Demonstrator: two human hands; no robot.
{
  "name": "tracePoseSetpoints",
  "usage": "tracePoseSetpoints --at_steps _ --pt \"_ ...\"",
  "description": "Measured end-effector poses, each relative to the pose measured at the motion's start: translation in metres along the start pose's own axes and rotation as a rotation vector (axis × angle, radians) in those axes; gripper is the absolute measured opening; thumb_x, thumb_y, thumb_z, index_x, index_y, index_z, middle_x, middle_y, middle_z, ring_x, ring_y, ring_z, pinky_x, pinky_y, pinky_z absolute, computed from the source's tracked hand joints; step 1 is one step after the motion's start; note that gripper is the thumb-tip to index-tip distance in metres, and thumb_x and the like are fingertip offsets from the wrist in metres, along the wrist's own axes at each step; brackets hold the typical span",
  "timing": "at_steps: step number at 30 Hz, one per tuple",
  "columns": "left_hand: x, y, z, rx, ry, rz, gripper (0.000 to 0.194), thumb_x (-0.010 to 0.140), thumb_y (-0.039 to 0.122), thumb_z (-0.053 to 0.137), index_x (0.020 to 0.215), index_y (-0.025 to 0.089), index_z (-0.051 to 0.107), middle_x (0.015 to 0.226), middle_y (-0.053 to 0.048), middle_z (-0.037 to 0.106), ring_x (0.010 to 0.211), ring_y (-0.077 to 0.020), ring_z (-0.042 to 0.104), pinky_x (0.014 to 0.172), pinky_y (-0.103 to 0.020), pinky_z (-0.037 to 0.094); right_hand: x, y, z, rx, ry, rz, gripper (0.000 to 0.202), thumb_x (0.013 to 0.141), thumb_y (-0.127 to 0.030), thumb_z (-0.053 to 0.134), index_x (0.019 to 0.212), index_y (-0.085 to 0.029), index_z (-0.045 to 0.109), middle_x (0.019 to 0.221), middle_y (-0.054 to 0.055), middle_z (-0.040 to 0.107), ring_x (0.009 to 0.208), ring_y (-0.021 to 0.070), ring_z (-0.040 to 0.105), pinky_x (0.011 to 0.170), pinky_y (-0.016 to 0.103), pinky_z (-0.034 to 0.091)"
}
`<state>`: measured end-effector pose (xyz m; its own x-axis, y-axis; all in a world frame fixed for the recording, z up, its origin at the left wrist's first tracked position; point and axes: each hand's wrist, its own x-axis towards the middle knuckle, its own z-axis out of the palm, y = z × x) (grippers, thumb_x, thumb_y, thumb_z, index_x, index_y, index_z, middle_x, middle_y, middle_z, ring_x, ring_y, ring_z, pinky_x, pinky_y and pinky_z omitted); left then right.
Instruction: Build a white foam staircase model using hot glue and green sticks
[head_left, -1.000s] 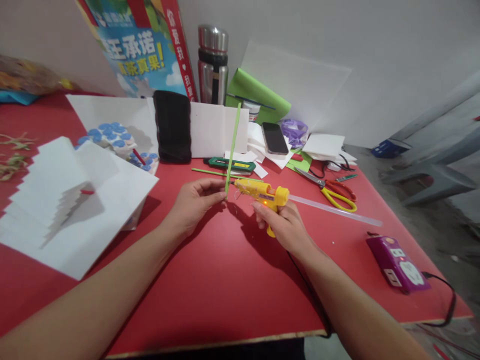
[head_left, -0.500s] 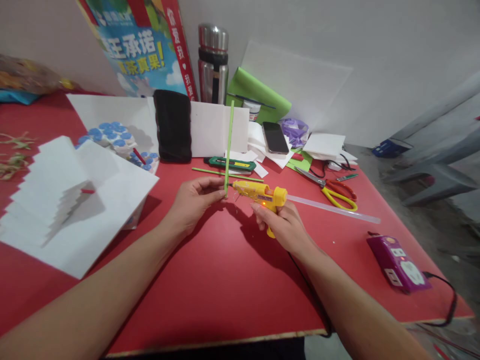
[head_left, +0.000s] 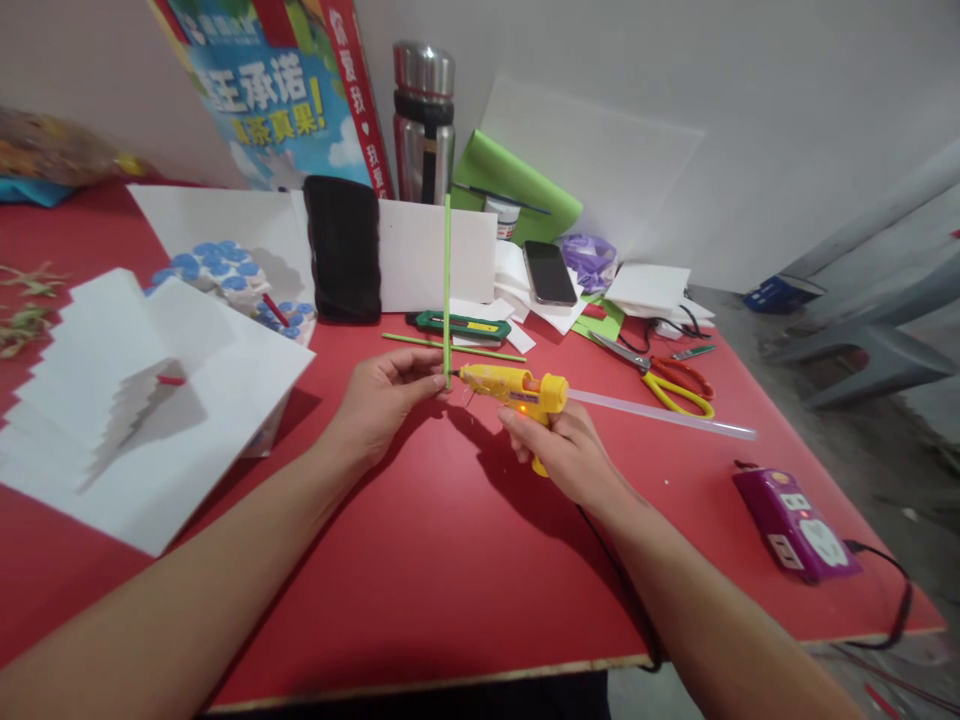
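Strip (head_left: pixel 447 290) stands upright, its lower end pinched by the left hand (head_left: pixel 382 400). Right of it, the right hand (head_left: pixel 568 440) grips the glue gun (head_left: pixel 502 382), nozzle (head_left: pixel 456 374) pointing left at the strip, near the pinch.

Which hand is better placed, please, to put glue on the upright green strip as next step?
Probably the right hand: it grips the yellow glue gun, whose nozzle points at the lower part of the green strip. The left hand holds that strip, so it seems better suited to steadying it.
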<state>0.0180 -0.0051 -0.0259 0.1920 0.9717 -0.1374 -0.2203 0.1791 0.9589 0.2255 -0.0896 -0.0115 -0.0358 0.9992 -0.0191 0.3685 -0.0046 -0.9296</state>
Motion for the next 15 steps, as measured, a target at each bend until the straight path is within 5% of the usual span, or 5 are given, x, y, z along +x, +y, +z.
tracePoseSetpoints --at_steps 15 --pt "0.0033 -0.0026 -0.0027 -0.007 0.018 0.031 0.04 0.059 0.025 0.096 0.094 0.015 0.081 0.084 -0.004 0.077 0.072 -0.0165 0.071 0.072 -0.03 0.059 0.0006 -0.0018 -0.0019 0.008 -0.038 -0.007 0.034 0.1 -0.045 0.063 0.079 -0.02 0.069 0.059 -0.004 0.058 0.057 0.0122 0.055 0.056 0.024 0.041"
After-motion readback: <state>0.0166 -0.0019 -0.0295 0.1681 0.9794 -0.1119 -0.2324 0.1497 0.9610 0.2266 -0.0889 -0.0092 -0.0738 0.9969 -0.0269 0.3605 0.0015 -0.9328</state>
